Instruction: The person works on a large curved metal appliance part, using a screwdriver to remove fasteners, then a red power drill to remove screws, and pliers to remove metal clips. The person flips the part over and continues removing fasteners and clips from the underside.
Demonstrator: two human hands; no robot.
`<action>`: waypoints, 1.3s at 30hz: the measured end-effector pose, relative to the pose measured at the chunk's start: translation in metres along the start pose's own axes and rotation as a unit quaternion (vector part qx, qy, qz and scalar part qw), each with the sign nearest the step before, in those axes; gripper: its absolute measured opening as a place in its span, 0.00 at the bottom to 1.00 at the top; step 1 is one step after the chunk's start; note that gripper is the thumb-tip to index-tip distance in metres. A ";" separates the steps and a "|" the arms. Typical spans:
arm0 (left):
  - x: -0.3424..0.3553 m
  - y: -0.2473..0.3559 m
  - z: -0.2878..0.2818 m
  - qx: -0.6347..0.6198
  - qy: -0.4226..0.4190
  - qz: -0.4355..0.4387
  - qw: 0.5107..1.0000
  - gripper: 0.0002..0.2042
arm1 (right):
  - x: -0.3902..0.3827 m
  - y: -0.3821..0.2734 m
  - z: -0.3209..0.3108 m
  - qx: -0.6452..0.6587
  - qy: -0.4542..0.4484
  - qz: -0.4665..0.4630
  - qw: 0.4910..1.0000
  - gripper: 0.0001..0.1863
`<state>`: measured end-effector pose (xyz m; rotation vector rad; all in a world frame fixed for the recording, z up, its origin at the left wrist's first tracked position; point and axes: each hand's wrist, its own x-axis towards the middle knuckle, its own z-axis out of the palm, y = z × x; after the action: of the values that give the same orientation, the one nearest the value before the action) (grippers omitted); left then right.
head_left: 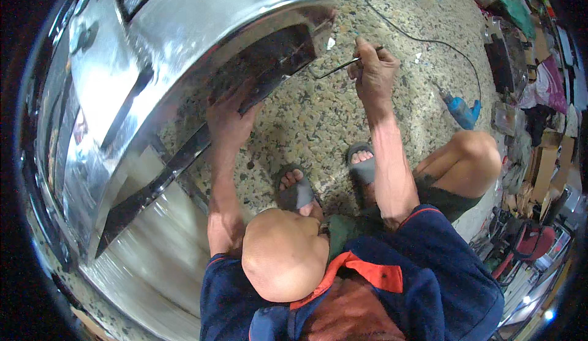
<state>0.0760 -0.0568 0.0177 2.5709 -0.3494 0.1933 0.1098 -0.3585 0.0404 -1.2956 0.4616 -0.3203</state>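
Observation:
Neither of my own hands shows in the head view. Directly below me a person (285, 255) in a dark blue shirt with an orange collar crouches on the speckled floor. That person's left hand (226, 117) presses against the dark lower edge of a large shiny stainless-steel body (184, 28) lying tilted at the upper left. Their right hand (375, 71) is closed on a thin dark rod (335, 69), whose far end reaches toward the steel body's corner.
A blue power drill (460, 109) lies on the terrazzo floor (318, 114) at the right, with a black cable (416, 36) curving past it. The person's feet wear grey sandals (362, 168). Boxes, cloth and tools (533, 90) crowd the right edge.

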 end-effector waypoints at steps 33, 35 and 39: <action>0.003 0.008 0.007 -0.067 -0.007 0.039 0.997 0.22 | -0.106 0.127 0.060 -0.054 0.057 0.193 0.978 0.35; 0.005 0.001 -0.004 -0.127 -0.036 0.001 0.991 0.20 | -0.120 0.085 0.087 0.091 0.059 0.332 0.937 0.34; 0.005 0.001 -0.007 -0.135 0.004 0.007 0.991 0.17 | -0.115 0.023 0.080 0.284 -0.018 0.442 0.850 0.25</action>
<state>0.0797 -0.0548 0.0255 2.3005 -0.3652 0.1491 0.0496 -0.2310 0.0510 -0.4139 0.8072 0.3374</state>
